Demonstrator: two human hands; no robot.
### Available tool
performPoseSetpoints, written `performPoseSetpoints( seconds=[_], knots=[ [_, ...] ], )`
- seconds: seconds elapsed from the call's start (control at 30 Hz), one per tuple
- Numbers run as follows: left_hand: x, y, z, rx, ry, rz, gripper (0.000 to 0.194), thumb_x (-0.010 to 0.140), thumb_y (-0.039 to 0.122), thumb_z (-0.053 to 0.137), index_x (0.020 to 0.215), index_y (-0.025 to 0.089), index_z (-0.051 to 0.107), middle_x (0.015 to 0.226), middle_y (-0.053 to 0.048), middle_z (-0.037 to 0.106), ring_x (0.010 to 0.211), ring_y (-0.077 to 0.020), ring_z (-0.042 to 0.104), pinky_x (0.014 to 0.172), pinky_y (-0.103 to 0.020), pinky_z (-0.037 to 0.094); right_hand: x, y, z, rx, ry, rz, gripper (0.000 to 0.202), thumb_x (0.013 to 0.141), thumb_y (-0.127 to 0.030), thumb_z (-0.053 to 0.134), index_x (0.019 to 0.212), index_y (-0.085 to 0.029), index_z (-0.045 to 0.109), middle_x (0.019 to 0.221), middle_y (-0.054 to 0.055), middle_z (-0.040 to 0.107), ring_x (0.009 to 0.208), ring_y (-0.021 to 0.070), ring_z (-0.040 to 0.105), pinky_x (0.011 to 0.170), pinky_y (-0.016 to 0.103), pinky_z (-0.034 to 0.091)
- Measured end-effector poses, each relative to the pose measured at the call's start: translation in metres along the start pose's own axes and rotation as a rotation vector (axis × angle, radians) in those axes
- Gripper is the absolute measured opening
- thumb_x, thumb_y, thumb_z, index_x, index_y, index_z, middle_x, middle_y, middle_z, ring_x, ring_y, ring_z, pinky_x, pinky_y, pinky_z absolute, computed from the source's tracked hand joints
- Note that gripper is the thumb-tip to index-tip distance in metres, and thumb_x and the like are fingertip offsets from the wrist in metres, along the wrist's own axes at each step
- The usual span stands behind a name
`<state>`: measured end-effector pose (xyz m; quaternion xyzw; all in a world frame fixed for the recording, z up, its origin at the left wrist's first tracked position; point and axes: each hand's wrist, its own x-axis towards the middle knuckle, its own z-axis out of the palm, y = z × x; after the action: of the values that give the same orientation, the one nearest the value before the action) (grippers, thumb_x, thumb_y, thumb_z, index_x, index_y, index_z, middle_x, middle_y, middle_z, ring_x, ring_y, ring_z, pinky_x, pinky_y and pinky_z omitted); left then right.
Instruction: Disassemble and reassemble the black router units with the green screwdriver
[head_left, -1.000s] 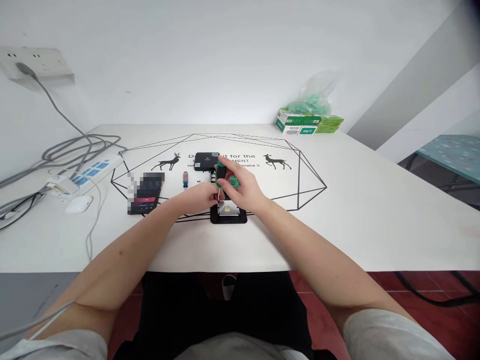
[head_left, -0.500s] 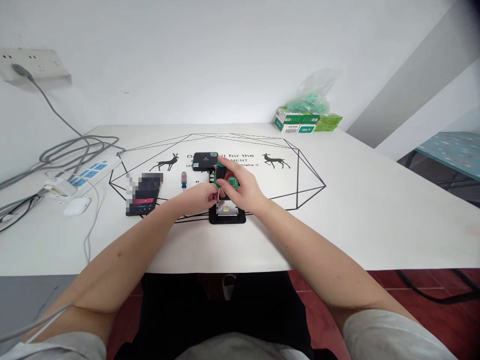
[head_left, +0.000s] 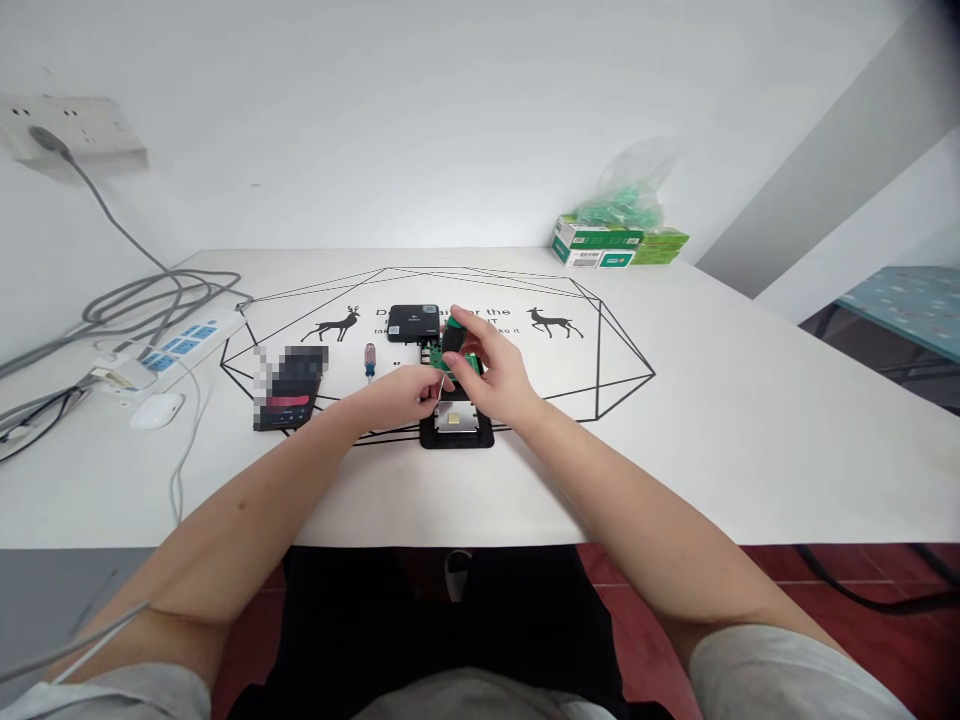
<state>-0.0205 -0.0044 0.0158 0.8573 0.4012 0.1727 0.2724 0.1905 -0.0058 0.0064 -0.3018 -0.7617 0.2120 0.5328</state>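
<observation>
My right hand [head_left: 496,370] is wrapped round the green and black handle of a screwdriver [head_left: 453,338], whose thin shaft points down and left. Beside that shaft, my left hand [head_left: 409,393] has its fingers curled together; what they pinch is hidden. Under both hands lies a green circuit board [head_left: 433,356], partly covered by the fingers. Nearer to me is an opened black case part [head_left: 457,440] with a silver metal plate [head_left: 466,417] on it. A black box-shaped cover [head_left: 412,323] lies just behind my hands.
A small screwdriver [head_left: 370,360] with a clear reddish and blue handle lies left of my hands. Farther left are a phone [head_left: 291,388], a white earbud case [head_left: 157,411], a power strip [head_left: 184,345] and coiled grey cable [head_left: 142,292]. Green and white boxes [head_left: 600,240] stand at the back right.
The screwdriver handle has tilted slightly to the right with my right hand. More of the green circuit board shows between my hands. My left hand stays by the shaft.
</observation>
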Motion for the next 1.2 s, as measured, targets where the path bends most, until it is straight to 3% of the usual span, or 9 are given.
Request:
performPoseSetpoints(
  seconds=[0.27, 0.47, 0.63, 0.8, 1.03, 1.2],
  knots=[
    [-0.001, -0.006, -0.001, -0.08, 0.008, 0.036, 0.029, 0.093, 0.032, 0.057, 0.112, 0.022, 0.076, 0.093, -0.005, 0.069, 0.077, -0.0211, 0.061, 0.073, -0.033, 0.052, 0.002, -0.005, -0.004, 0.134, 0.171, 0.107, 0.058, 0.1, -0.053, 0.067, 0.155, -0.042, 0.054, 0.137, 0.007, 0.069, 0.121, 0.0281, 0.07, 0.095, 0.048, 0.067],
    [-0.001, -0.007, -0.002, -0.132, 0.018, 0.033, 0.027, 0.094, 0.036, 0.058, 0.107, 0.022, 0.076, 0.091, -0.004, 0.067, 0.076, -0.0209, 0.058, 0.069, -0.032, 0.048, 0.005, -0.004, -0.005, 0.202, 0.213, 0.167, 0.061, 0.097, -0.06, 0.072, 0.152, -0.041, 0.054, 0.13, 0.009, 0.068, 0.127, 0.0312, 0.069, 0.092, 0.049, 0.067],
    [0.0, -0.011, -0.005, -0.143, 0.027, 0.015, 0.028, 0.09, 0.035, 0.059, 0.109, 0.022, 0.075, 0.089, -0.004, 0.068, 0.08, -0.0222, 0.062, 0.076, -0.035, 0.051, 0.004, -0.003, -0.005, 0.21, 0.199, 0.171, 0.061, 0.096, -0.061, 0.073, 0.151, -0.041, 0.055, 0.127, 0.008, 0.068, 0.125, 0.0307, 0.07, 0.092, 0.049, 0.067],
    [-0.001, -0.014, -0.01, -0.08, 0.027, 0.01, 0.025, 0.085, 0.037, 0.065, 0.104, 0.022, 0.074, 0.099, -0.007, 0.072, 0.091, -0.0245, 0.067, 0.083, -0.037, 0.054, 0.003, 0.0, -0.006, 0.207, 0.221, 0.139, 0.061, 0.097, -0.06, 0.073, 0.151, -0.041, 0.054, 0.126, 0.008, 0.068, 0.124, 0.0295, 0.07, 0.092, 0.048, 0.067],
    [0.001, -0.015, -0.005, -0.078, -0.015, 0.064, 0.016, 0.091, 0.038, 0.063, 0.089, 0.022, 0.068, 0.101, -0.006, 0.076, 0.088, -0.0217, 0.067, 0.082, -0.035, 0.055, 0.003, 0.016, -0.005, 0.162, 0.225, 0.039, 0.061, 0.101, -0.058, 0.07, 0.156, -0.041, 0.05, 0.129, 0.009, 0.067, 0.12, 0.0286, 0.071, 0.087, 0.048, 0.069],
    [0.002, -0.017, -0.005, -0.036, -0.02, 0.08, 0.014, 0.093, 0.033, 0.066, 0.091, 0.022, 0.074, 0.099, -0.005, 0.076, 0.088, -0.0213, 0.068, 0.083, -0.034, 0.055, 0.002, 0.011, -0.004, 0.119, 0.144, -0.019, 0.059, 0.105, -0.051, 0.064, 0.161, -0.04, 0.048, 0.135, 0.01, 0.069, 0.119, 0.0283, 0.073, 0.09, 0.048, 0.07]
  ],
)
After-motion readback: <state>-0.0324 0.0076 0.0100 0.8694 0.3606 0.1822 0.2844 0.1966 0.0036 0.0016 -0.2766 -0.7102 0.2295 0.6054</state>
